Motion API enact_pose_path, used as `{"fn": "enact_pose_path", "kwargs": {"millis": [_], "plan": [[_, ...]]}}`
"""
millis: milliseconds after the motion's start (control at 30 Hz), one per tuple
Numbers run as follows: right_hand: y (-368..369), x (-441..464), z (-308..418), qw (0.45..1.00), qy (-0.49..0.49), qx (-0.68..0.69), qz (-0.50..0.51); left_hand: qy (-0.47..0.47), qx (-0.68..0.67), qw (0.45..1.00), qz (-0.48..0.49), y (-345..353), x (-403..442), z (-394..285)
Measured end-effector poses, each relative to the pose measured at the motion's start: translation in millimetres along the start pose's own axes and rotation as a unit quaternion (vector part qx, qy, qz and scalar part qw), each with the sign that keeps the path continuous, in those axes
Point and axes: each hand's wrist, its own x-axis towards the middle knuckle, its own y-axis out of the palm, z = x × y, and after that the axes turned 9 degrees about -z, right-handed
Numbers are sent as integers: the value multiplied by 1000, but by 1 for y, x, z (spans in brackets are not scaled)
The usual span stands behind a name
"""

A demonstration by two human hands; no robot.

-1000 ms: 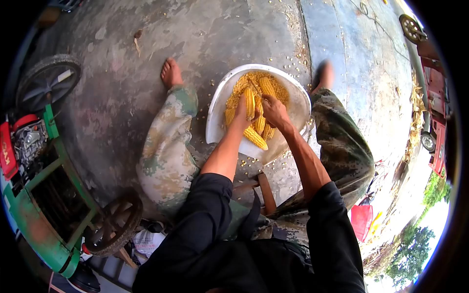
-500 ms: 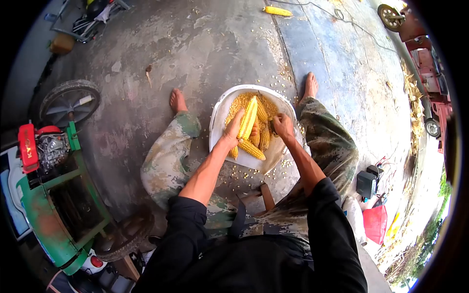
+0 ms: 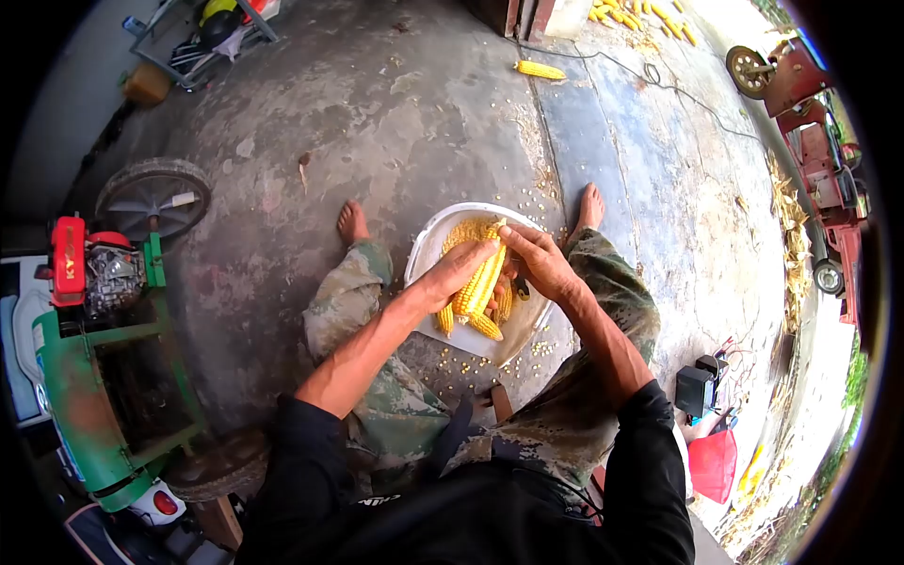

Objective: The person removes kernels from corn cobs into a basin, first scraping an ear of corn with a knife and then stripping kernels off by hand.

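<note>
A yellow ear of corn (image 3: 481, 282) stands tilted above a white basin (image 3: 420, 247). My left hand (image 3: 456, 271) is closed around the ear's left side. My right hand (image 3: 540, 261) is closed at the ear's upper end, its thumb by the tip and the other fingers partly hidden. Below my hands, the basin holds loose kernels (image 3: 463, 232) and more ears, among them one ear (image 3: 485, 327) at the front. A small dark object (image 3: 524, 293) lies in the basin under my right hand; its kind is unclear.
Kernels are scattered on the concrete floor around the basin. One ear (image 3: 540, 71) lies farther off, near a cable (image 3: 692, 91), with several more ears (image 3: 640, 17) beyond. On the left stands a green machine (image 3: 108, 405) with a red engine. A red vehicle (image 3: 817, 155) is at right.
My right hand has moved from the basin's right side to the ear's upper end. The dark object it held now lies in the basin. The view has shifted, showing more floor ahead.
</note>
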Motion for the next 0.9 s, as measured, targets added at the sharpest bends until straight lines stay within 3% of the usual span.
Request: {"fn": "enact_pose_path", "kwargs": {"millis": [267,433,500,667,733,900], "plan": [[-2,15,31,999,-31,25,32,93,15,996,-4,-2,30,-14],[-3,14,34,997,-12,71,43,115,16,993,4,1,27,-20],[-6,14,34,997,-3,67,43,164,33,986,4,-1,31,-15],[-3,14,37,995,-1,89,40,136,40,990,-4,1,34,-17],[-2,16,37,999,-35,-17,12,132,39,990,-2,4,32,-22],[-6,16,39,999,-41,-26,18,128,68,988,-49,7,27,-25]]}}
